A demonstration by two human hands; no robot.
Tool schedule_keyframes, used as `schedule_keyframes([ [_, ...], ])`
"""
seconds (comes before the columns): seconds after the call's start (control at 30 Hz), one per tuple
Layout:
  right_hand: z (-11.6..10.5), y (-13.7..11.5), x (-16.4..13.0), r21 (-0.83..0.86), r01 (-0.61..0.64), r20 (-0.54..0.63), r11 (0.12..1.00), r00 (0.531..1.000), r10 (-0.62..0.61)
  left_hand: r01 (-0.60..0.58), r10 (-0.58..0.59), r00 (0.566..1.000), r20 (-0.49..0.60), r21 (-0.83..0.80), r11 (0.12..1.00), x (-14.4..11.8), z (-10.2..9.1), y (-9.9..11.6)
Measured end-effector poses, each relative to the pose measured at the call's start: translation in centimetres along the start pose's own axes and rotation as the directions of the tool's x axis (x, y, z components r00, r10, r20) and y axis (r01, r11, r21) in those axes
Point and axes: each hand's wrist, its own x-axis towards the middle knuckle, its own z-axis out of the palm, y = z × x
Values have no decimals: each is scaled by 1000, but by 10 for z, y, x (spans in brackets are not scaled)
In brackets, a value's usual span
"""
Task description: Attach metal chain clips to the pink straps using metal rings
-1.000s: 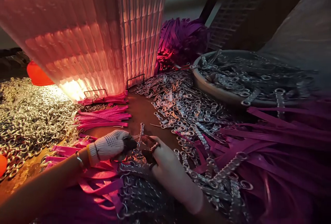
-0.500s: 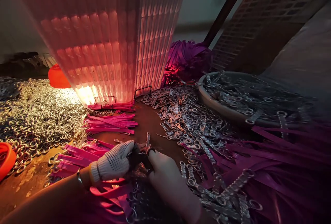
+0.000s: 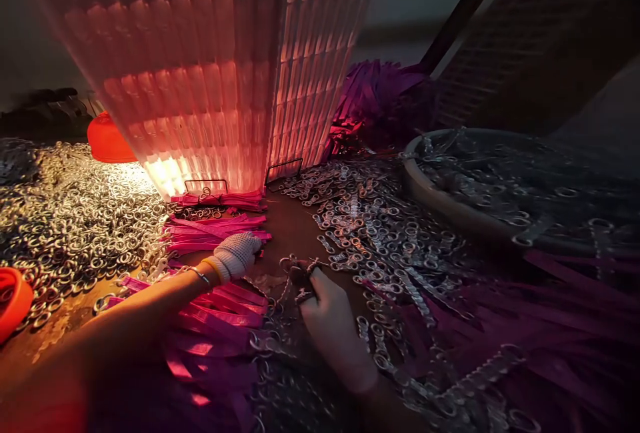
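My left hand (image 3: 236, 257), in a white dotted glove with a bracelet at the wrist, reaches over the right ends of a stack of pink straps (image 3: 205, 236). Its dark-covered fingertips point down and away, so their grip is hidden. Lower and to the right, my right hand (image 3: 327, 326) has thumb and fingers closed on metal ring-ended links (image 3: 286, 289), which stick out to the left of the dark finger covers. More pink straps with metal rings (image 3: 227, 306) lie beneath my left forearm.
Loose metal rings (image 3: 85, 219) pile up at left beside an orange lamp (image 3: 111, 139). Ribbed translucent panels (image 3: 200, 106) stand behind. Ring-ended links (image 3: 370, 219) spread at right, near a wide basin (image 3: 450, 203) full of them. Purple straps (image 3: 540, 326) heap at lower right.
My hands were together in the middle and are now apart. The left has moved up and slightly left to the strap stack; the right has shifted a little right, still holding metal links.
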Motion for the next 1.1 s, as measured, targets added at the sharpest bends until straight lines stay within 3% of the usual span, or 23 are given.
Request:
schedule_keyframes([
  [0.1, -2, 6, -3, -3, -27, 68, 1000, 997, 27, 16, -17, 1000, 25, 57, 998, 21, 18, -8],
  [0.2, -2, 6, -4, -68, -48, 128, 997, 990, 57, 10, -12, 999, 31, 70, 998, 21, 24, -11],
  [0.33, 0, -4, 1, -126, 10, 204, 992, 979, 16, -5, 6, 1000, 25, -11, 1000, -5, 0, -13],
  [0.4, 5, -11, 5, -146, 81, 242, 986, 969, -44, 19, -13, 999, 48, -139, 990, -29, -16, -14],
  [0.47, 12, -20, 8, -174, 154, 278, 973, 955, -101, 106, -70, 992, 104, -403, 909, -57, -27, -14],
  [0.53, 20, -30, 10, -238, 209, 312, 949, 941, -129, 198, -119, 979, 163, -665, 720, -83, -30, -14],
  [0.57, 24, -35, 10, -285, 231, 329, 930, 935, -132, 221, -134, 975, 176, -744, 631, -95, -28, -14],
  [0.63, 31, -44, 10, -384, 274, 366, 882, 922, -127, 213, -132, 977, 168, -804, 554, -112, -22, -15],
  [0.7, 35, -53, 9, -462, 318, 405, 828, 906, -122, 175, -117, 984, 131, -803, 569, -121, -15, -16],
  [0.83, 36, -62, 7, -540, 379, 460, 752, 881, -114, 9, -52, 997, -60, -565, 825, -123, -4, -19],
  [0.9, 36, -62, 8, -552, 382, 473, 741, 875, -98, -66, 12, 992, -125, -439, 896, -121, 0, -22],
  [1.0, 38, -56, 9, -511, 346, 483, 787, 873, -71, -41, 2, 997, -82, -480, 876, -118, 8, -30],
  [1.1, 39, -52, 13, -429, 339, 542, 838, 838, -61, 25, -77, 996, -53, -640, 768, -117, 18, -41],
])
